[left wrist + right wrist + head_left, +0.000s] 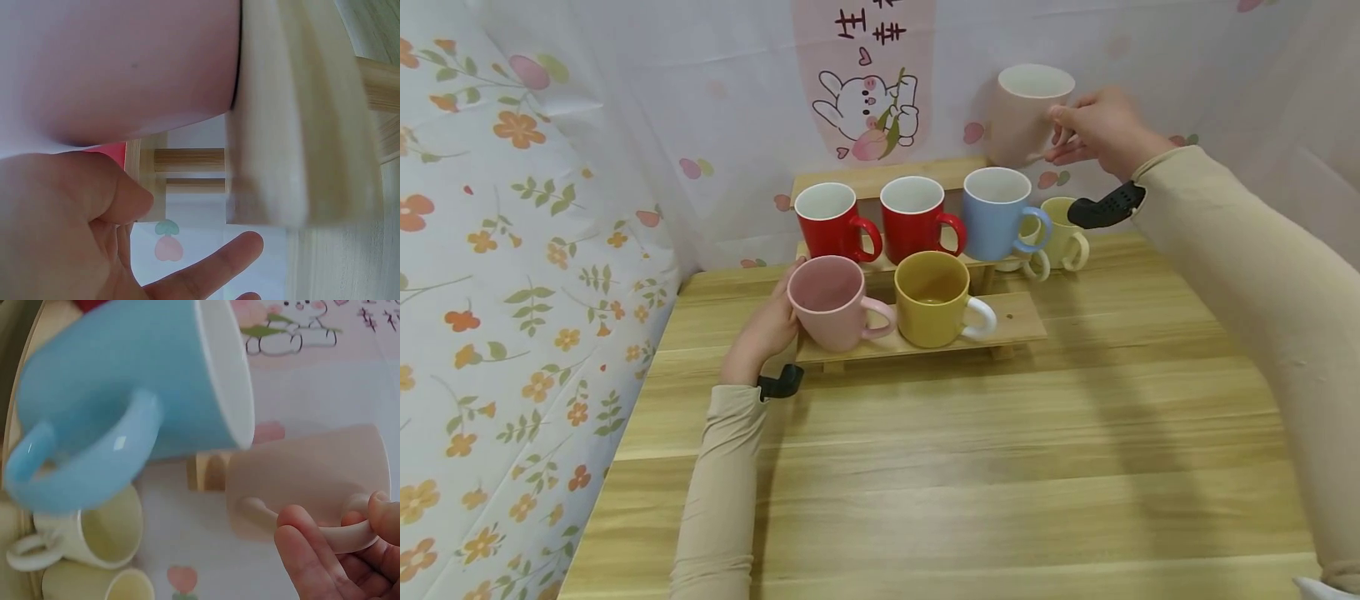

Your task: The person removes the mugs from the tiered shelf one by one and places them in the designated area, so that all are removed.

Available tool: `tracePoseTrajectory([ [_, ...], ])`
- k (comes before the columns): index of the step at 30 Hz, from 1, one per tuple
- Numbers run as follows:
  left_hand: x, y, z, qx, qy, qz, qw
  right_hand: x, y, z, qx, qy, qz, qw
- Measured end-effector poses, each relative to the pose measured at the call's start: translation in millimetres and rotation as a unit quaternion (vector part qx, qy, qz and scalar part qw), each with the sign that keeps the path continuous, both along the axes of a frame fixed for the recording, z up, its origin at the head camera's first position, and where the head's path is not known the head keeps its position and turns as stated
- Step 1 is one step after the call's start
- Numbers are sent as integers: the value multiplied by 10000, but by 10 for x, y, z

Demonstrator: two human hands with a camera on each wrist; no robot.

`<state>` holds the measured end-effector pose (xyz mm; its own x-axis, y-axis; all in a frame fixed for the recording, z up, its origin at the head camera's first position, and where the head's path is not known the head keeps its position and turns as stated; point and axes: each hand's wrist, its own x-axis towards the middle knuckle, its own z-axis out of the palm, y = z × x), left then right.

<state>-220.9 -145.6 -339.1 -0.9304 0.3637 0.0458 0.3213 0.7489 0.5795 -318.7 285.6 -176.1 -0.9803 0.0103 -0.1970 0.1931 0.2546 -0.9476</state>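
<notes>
In the head view my right hand (1101, 129) grips the handle of a pale pink mug (1022, 125), which stands upright at the right end of the rack's top shelf (887, 179). The right wrist view shows thumb and fingers around that handle (347, 537). My left hand (765, 329) is beside the left side of a pink mug (829, 302) on the bottom shelf (1018, 318). Its forefinger is extended in the left wrist view, near the shelf ends; whether it touches the mug or rack is unclear.
A yellow mug (932, 300) with a white handle stands on the bottom shelf. Two red mugs (829, 221) and a blue mug (996, 215) line the middle shelf. Pale yellow mugs (1060, 233) sit behind, at right. Patterned cloth (730, 108) hangs around the wooden table (925, 475).
</notes>
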Motion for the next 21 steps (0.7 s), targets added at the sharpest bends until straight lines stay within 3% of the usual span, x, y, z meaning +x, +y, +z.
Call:
tracePoseTrajectory([
  [6,-5,8,3,86,44,-39,9999,46,229,-74,207,27,-174,9996],
  [21,-6,21,2,95,17,-79,9999,153,758,-352,-257,-82,-362,9990],
])
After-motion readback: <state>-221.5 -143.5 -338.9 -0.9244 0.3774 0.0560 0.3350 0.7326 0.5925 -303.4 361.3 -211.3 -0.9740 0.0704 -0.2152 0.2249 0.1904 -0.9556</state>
